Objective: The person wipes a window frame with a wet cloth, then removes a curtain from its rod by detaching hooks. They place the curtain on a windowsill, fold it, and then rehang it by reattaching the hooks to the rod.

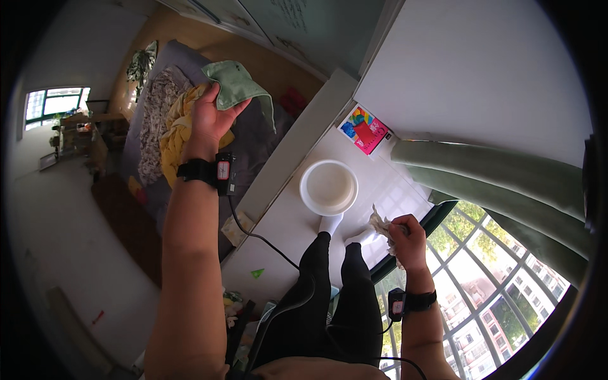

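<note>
My left hand (211, 111) is raised at the upper left, gripping a piece of light green cloth (237, 84) between thumb and fingers. One narrow end of that cloth hangs down on the right. At the lower right, my right hand (409, 242) is closed around a crumpled whitish rag (378, 223), whose loose ends stick out above and below the fist. Between the hands, a round white bucket (328, 187) stands on the pale tiled ledge (285, 232) just in front of my feet. It seems to hold cloudy liquid.
Green curtains (494, 178) hang on the right beside a barred window (479, 280). A colourful book or box (365, 130) lies in the ledge's corner. Past the ledge's raised edge (304, 137) is a bed with yellow bedding (176, 135). A green set square (257, 273) lies near my legs.
</note>
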`<state>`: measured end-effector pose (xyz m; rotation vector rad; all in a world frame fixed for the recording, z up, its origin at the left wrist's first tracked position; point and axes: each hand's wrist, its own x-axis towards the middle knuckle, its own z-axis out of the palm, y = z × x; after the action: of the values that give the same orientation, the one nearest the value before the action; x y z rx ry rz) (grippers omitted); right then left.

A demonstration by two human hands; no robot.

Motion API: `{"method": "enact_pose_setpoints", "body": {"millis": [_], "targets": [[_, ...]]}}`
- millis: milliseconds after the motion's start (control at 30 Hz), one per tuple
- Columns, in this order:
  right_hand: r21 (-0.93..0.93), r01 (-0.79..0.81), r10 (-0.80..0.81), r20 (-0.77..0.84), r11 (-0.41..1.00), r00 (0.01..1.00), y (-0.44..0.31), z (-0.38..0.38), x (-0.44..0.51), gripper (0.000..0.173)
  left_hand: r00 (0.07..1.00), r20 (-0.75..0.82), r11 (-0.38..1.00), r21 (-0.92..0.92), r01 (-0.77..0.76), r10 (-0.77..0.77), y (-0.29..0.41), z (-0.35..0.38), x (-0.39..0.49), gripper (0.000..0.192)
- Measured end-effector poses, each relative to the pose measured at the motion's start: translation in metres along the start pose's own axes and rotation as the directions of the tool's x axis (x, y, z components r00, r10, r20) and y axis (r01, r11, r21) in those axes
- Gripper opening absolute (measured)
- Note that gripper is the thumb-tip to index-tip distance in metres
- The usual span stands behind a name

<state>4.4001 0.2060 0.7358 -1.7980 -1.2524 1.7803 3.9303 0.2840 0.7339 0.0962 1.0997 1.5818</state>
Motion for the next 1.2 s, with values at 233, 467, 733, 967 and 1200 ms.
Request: {"method": "enact_pose_setpoints", "body": {"millis": [233, 467, 733, 967, 1200], "targets": [[0.013, 0.045, -0.045, 0.020, 0.999, 0.999, -0.017, -0.011, -0.024, 0.012, 0.984, 0.133, 0.987, -0.096, 0.131, -0.118, -0.013, 0.028, -0.065, 0.042], [-0.067, -0.015, 0.016, 0.025, 0.998, 1.000, -0.020, -0.043, -0.054, 0.011, 0.982, 0.088, 0.982, -0.073, 0.174, -0.167, -0.069, 0.058, -0.138, 0.040], [-0.271, 0.062, -0.074, -0.034, 0.961, 0.997, -0.011, -0.090, -0.094, 0.012, 0.890, -0.208, 0.903, 0.061, 0.425, -0.405, -0.094, 0.078, -0.152, 0.032], [-0.254, -0.001, -0.025, -0.100, 0.967, 0.995, -0.021, -0.083, -0.123, 0.014, 0.879, -0.430, 0.928, 0.198, 0.315, -0.206, -0.030, 0.053, -0.035, 0.017], [-0.135, 0.063, -0.073, -0.069, 0.989, 0.995, -0.038, -0.066, -0.143, 0.018, 0.978, -0.064, 0.919, 0.359, -0.165, 0.200, 0.113, 0.091, 0.026, 0.047]]}}
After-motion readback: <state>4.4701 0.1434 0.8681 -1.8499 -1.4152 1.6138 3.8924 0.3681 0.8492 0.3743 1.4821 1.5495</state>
